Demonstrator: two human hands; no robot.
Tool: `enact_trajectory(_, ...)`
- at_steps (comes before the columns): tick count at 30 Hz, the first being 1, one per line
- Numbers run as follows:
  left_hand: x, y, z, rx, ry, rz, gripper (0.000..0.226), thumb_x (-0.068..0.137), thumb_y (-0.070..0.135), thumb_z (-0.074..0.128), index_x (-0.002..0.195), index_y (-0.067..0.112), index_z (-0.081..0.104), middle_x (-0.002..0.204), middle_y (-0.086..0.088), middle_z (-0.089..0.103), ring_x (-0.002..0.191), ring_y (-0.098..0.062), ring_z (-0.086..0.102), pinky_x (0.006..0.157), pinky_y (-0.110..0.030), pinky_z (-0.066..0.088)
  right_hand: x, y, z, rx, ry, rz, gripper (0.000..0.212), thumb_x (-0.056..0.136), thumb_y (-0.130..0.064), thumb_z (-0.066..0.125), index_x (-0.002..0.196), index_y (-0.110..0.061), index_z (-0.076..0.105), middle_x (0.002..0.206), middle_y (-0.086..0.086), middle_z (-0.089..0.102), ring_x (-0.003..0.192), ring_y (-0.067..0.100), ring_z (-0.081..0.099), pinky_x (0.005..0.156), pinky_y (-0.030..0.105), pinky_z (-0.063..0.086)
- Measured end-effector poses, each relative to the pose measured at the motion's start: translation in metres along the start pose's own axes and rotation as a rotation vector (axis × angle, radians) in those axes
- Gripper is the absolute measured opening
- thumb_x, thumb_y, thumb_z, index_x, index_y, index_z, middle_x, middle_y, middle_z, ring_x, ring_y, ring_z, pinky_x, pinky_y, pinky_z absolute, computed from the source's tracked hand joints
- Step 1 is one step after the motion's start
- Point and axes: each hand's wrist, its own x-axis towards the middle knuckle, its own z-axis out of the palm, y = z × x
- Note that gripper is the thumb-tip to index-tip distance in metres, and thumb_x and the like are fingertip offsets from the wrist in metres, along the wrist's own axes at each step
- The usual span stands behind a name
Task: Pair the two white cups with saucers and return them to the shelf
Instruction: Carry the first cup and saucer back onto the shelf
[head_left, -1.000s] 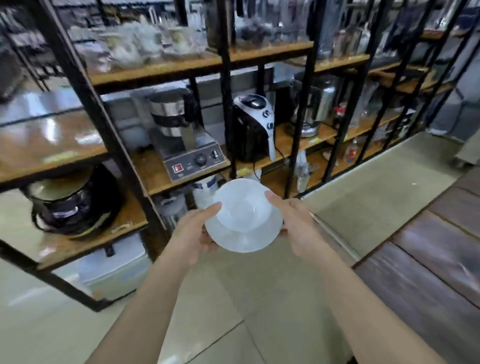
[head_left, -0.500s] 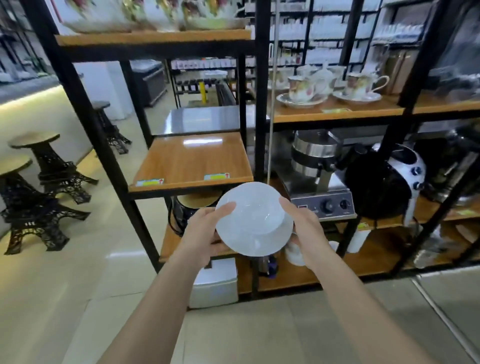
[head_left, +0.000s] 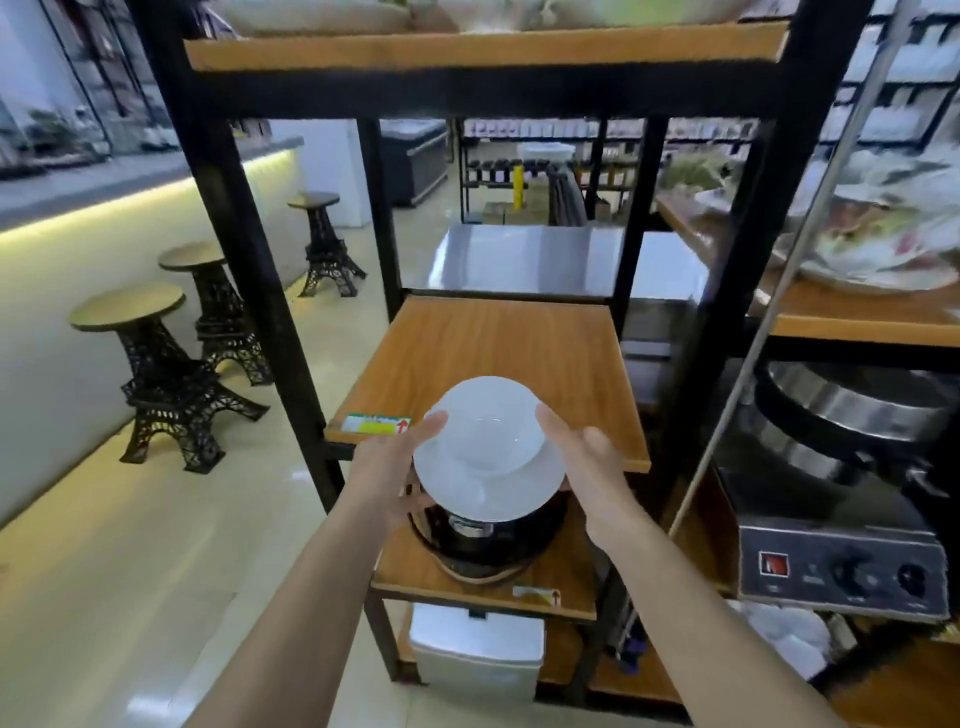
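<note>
A white cup (head_left: 488, 415) sits on a white saucer (head_left: 491, 486), and I hold the pair in front of me with both hands. My left hand (head_left: 397, 465) grips the saucer's left rim, thumb on top. On the right rim rests my right hand (head_left: 584, 457). The pair hovers just at the front edge of a bare wooden shelf board (head_left: 498, 353) in a black metal rack (head_left: 244, 249). I see only this one cup and saucer.
A black pot (head_left: 483, 540) stands on the board below, directly under the saucer. A steel appliance with knobs (head_left: 841, 561) is at the lower right. Patterned dishes (head_left: 878, 249) fill the right shelf. Black tower-shaped stools (head_left: 161, 374) stand on the floor to the left.
My view has swung left and closer to the rack. The cup and saucer, still in both hands, now sit at the front edge of the bare wooden board.
</note>
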Motion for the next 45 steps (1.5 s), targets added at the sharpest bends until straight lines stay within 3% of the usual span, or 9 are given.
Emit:
enact_trajectory(4,0.049,0.021,0.002,-0.017,0.056,0.036,0.026,0.077,0.033,0.073,0.097,0.021,0.063,0.103,-0.008,0.068,0.09,-0.028,0.065,0.063,-0.036,0.053,0.055,-0.016,0.021,-0.064,-0.066,-0.006,0.051,0.085,-0.052,0.056,0.11,-0.008,0.053,0.103,0.007,0.057,0.079,0.007,0.05,0.061,0.023,0.038)
enact_trajectory(7,0.088,0.036,0.0,-0.012,0.158,0.017,0.052,0.072,0.038,0.076,0.112,0.008,0.062,0.11,-0.012,0.067,0.093,-0.031,0.064,0.06,-0.035,0.052,0.085,-0.028,0.039,-0.122,-0.058,0.002,0.063,0.087,-0.049,0.054,0.118,0.006,0.054,0.113,0.027,0.055,0.1,0.029,0.057,0.083,0.045,0.049)
enact_trajectory(9,0.114,0.044,-0.002,0.001,0.209,0.009,0.061,0.068,0.042,0.079,0.112,0.004,0.063,0.111,-0.014,0.067,0.095,-0.034,0.063,0.062,-0.036,0.053,0.105,-0.031,0.051,-0.151,-0.069,0.007,0.059,0.088,-0.049,0.053,0.108,0.006,0.057,0.109,0.03,0.056,0.101,0.034,0.057,0.087,0.043,0.048)
enact_trajectory(12,0.148,0.056,-0.004,-0.023,0.241,0.029,0.058,0.069,0.038,0.079,0.11,0.0,0.063,0.107,-0.015,0.067,0.089,-0.033,0.063,0.06,-0.036,0.053,0.136,-0.036,0.068,-0.175,-0.104,0.022,0.045,0.087,-0.055,0.049,0.092,-0.011,0.059,0.086,0.007,0.057,0.075,0.014,0.053,0.062,0.022,0.04)
enact_trajectory(15,0.176,0.065,-0.007,-0.01,0.221,0.03,0.052,0.07,0.035,0.079,0.105,0.0,0.065,0.106,-0.018,0.068,0.091,-0.033,0.064,0.059,-0.035,0.052,0.16,-0.037,0.082,-0.188,-0.086,0.028,0.048,0.088,-0.057,0.046,0.098,-0.012,0.058,0.082,0.002,0.053,0.072,0.01,0.049,0.061,0.021,0.037)
enact_trajectory(22,0.231,0.075,-0.02,0.043,0.274,0.007,0.053,0.067,0.041,0.079,0.101,0.003,0.065,0.104,-0.015,0.069,0.096,-0.034,0.064,0.09,-0.049,0.052,0.203,-0.039,0.117,-0.223,-0.041,0.055,0.048,0.087,-0.057,0.048,0.102,-0.011,0.054,0.083,0.001,0.052,0.072,0.01,0.049,0.06,0.021,0.036)
enact_trajectory(28,0.257,0.081,-0.023,0.038,0.278,-0.019,0.06,0.068,0.04,0.079,0.108,-0.001,0.062,0.105,-0.015,0.067,0.09,-0.031,0.06,0.07,-0.037,0.044,0.221,-0.034,0.129,-0.243,-0.023,0.086,0.057,0.085,-0.06,0.048,0.113,-0.012,0.052,0.096,0.004,0.055,0.084,0.014,0.053,0.064,0.023,0.039)
enact_trajectory(39,0.27,0.077,-0.023,0.106,0.261,-0.059,0.058,0.071,0.045,0.075,0.11,0.004,0.06,0.107,-0.013,0.064,0.1,-0.033,0.059,0.082,-0.04,0.048,0.233,-0.032,0.129,-0.328,-0.016,0.056,0.051,0.087,-0.057,0.047,0.102,-0.009,0.054,0.089,0.004,0.053,0.081,0.014,0.054,0.066,0.022,0.042)
enact_trajectory(45,0.268,0.074,-0.026,0.187,0.253,-0.041,0.042,0.076,0.047,0.071,0.082,0.008,0.057,0.085,-0.009,0.058,0.087,-0.027,0.054,0.076,-0.037,0.041,0.231,-0.032,0.13,-0.377,0.074,0.047,0.055,0.082,-0.064,0.047,0.088,-0.01,0.049,0.079,0.001,0.05,0.07,0.01,0.051,0.054,0.02,0.036)
